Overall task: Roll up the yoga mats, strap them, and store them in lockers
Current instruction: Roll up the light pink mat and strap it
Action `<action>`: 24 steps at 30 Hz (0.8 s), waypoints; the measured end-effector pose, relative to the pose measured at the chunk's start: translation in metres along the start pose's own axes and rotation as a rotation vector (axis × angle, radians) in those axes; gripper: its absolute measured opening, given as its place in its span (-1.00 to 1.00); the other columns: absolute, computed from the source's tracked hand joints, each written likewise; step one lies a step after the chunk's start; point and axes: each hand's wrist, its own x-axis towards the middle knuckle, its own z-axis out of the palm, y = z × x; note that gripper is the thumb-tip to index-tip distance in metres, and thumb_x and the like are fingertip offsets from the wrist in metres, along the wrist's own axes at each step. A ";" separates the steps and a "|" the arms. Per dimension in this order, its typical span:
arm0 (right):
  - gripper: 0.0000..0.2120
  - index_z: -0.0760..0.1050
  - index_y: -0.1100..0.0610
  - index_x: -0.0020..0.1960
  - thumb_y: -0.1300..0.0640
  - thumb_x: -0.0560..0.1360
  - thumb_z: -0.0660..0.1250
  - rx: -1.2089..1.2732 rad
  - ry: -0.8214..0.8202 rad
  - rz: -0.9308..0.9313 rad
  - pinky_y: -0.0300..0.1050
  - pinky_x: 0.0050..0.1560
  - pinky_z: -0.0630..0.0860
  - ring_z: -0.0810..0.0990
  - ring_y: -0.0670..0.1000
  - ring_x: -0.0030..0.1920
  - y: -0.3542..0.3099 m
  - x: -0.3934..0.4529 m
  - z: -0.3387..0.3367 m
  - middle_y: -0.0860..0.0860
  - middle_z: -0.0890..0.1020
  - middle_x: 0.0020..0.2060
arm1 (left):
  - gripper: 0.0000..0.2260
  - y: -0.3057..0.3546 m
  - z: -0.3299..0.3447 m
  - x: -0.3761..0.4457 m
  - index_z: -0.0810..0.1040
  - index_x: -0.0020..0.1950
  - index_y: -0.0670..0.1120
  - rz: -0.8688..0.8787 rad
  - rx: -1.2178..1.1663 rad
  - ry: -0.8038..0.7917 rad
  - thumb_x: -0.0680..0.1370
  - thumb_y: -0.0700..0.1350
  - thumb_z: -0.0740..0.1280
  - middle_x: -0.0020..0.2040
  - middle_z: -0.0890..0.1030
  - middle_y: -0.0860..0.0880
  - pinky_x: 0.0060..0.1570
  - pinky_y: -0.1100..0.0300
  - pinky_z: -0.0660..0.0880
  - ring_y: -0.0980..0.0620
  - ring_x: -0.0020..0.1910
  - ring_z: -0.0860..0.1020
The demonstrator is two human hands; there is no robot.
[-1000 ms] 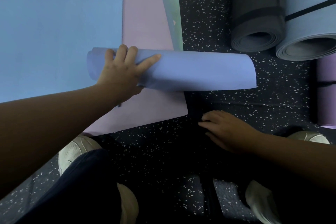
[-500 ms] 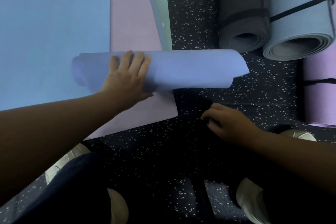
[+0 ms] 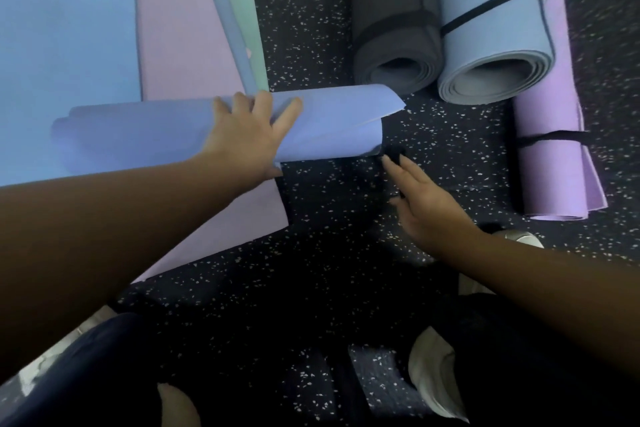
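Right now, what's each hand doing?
Left hand: open, fingers pressing the rolled blue yoga mat.
Right hand: open, fingers straight, holding nothing.

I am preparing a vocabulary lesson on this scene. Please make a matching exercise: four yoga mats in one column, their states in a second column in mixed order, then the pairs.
Mats:
1. periwinkle mat
2. grey mat
3. purple rolled mat
4. pale blue flat mat

States:
A. lying unrolled
B. rolled, wide dark band around it
C. rolled, no strap, left hand on it
D. rolled, thin black strap, lying at far right

Pairs: 1-C, 2-B, 3-D, 4-A
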 end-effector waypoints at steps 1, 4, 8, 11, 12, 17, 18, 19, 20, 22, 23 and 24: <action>-0.39 -0.01 0.05 0.56 0.32 0.59 0.12 0.023 0.012 -0.006 -0.15 0.26 0.33 0.26 0.02 0.46 0.002 -0.001 -0.001 0.03 0.05 0.55 | -0.09 0.002 -0.001 0.004 -0.17 0.51 -0.05 -0.007 -0.001 -0.006 0.44 0.28 0.33 0.34 0.18 -0.26 0.19 -0.16 0.35 -0.25 0.16 0.36; -0.38 0.03 -0.03 0.55 0.33 0.58 0.13 0.045 -0.010 -0.030 -0.24 0.22 0.34 0.38 -0.01 0.40 0.009 -0.005 -0.002 -0.04 0.08 0.54 | -0.13 0.003 0.001 0.011 -0.14 0.51 -0.05 -0.021 -0.002 -0.030 0.46 0.24 0.34 0.37 0.17 -0.26 0.12 -0.12 0.38 -0.25 0.12 0.39; -0.30 -0.12 -0.17 0.50 0.30 0.59 0.17 -0.018 -0.090 -0.104 -0.40 0.19 0.25 0.20 -0.11 0.48 0.010 -0.007 -0.007 -0.09 0.02 0.54 | -0.25 -0.010 -0.007 0.012 0.02 0.50 -0.06 0.008 -0.015 0.003 0.47 0.15 0.33 0.28 0.35 -0.18 -0.14 0.02 0.40 -0.20 -0.01 0.45; -0.22 -0.19 -0.25 0.49 0.30 0.56 0.17 -0.070 -0.071 -0.106 -0.32 0.13 0.31 0.42 0.04 0.36 -0.003 -0.008 -0.025 -0.15 -0.04 0.54 | -0.26 -0.022 -0.027 0.006 0.06 0.50 -0.01 -0.004 -0.123 -0.043 0.45 0.15 0.36 0.25 0.38 -0.12 -0.10 -0.01 0.43 -0.21 -0.01 0.46; -0.22 -0.18 -0.25 0.50 0.31 0.55 0.15 -0.081 -0.051 -0.089 -0.27 0.11 0.30 0.46 0.08 0.31 -0.011 -0.009 -0.036 -0.18 -0.05 0.54 | -0.27 -0.027 -0.036 0.001 0.06 0.51 0.01 -0.015 -0.183 -0.043 0.46 0.13 0.36 0.26 0.37 -0.11 -0.07 -0.03 0.43 -0.22 0.01 0.46; -0.24 -0.05 -0.13 0.53 0.32 0.51 0.22 -0.061 0.196 -0.174 -0.29 0.28 0.24 0.31 0.02 0.44 -0.054 -0.030 -0.101 -0.06 0.10 0.54 | -0.30 -0.060 -0.106 -0.029 0.13 0.47 0.02 -0.126 -0.643 0.020 0.45 0.05 0.42 0.27 0.39 -0.13 -0.05 0.00 0.40 -0.26 0.10 0.47; -0.25 0.00 -0.07 0.54 0.30 0.51 0.28 -0.030 0.231 -0.171 -0.40 0.29 0.14 0.21 -0.04 0.48 -0.062 -0.037 -0.114 -0.01 0.13 0.53 | -0.31 -0.067 -0.121 -0.036 0.14 0.46 0.01 -0.145 -0.703 0.049 0.45 0.05 0.43 0.25 0.41 -0.14 -0.04 0.01 0.40 -0.25 0.10 0.48; -0.26 0.05 -0.04 0.54 0.27 0.49 0.34 -0.002 0.263 -0.163 -0.47 0.27 0.06 0.15 -0.09 0.50 -0.071 -0.045 -0.126 0.02 0.17 0.52 | -0.32 -0.072 -0.136 -0.043 0.16 0.45 0.00 -0.157 -0.745 0.082 0.44 0.05 0.44 0.24 0.42 -0.15 -0.01 -0.02 0.42 -0.25 0.11 0.47; -0.27 0.11 -0.01 0.53 0.25 0.48 0.38 0.023 0.302 -0.155 -0.49 0.26 0.03 0.14 -0.10 0.50 -0.081 -0.055 -0.139 0.04 0.20 0.51 | -0.31 -0.077 -0.151 -0.053 0.17 0.44 -0.01 -0.166 -0.774 0.115 0.43 0.05 0.45 0.23 0.44 -0.16 0.02 -0.05 0.43 -0.24 0.13 0.47; -0.33 0.25 0.05 0.49 0.24 0.45 0.41 0.081 0.411 -0.155 -0.44 0.29 0.09 0.24 -0.06 0.46 -0.102 -0.078 -0.161 0.08 0.31 0.46 | -0.30 -0.081 -0.177 -0.074 0.20 0.41 0.00 -0.174 -0.830 0.175 0.39 0.07 0.47 0.21 0.48 -0.15 0.07 -0.08 0.43 -0.22 0.15 0.47; -0.37 0.32 0.08 0.46 0.25 0.44 0.41 0.106 0.469 -0.165 -0.41 0.27 0.19 0.35 -0.05 0.39 -0.113 -0.090 -0.171 0.10 0.40 0.41 | -0.29 -0.082 -0.190 -0.086 0.20 0.40 0.03 -0.170 -0.844 0.201 0.36 0.12 0.46 0.21 0.49 -0.12 0.09 -0.09 0.42 -0.21 0.16 0.46; -0.43 0.39 0.10 0.42 0.27 0.43 0.41 0.122 0.512 -0.179 -0.40 0.17 0.29 0.46 -0.07 0.24 -0.124 -0.105 -0.179 0.09 0.51 0.29 | -0.28 -0.081 -0.203 -0.100 0.20 0.39 0.07 -0.171 -0.832 0.220 0.34 0.17 0.44 0.22 0.49 -0.09 0.10 -0.10 0.42 -0.20 0.18 0.45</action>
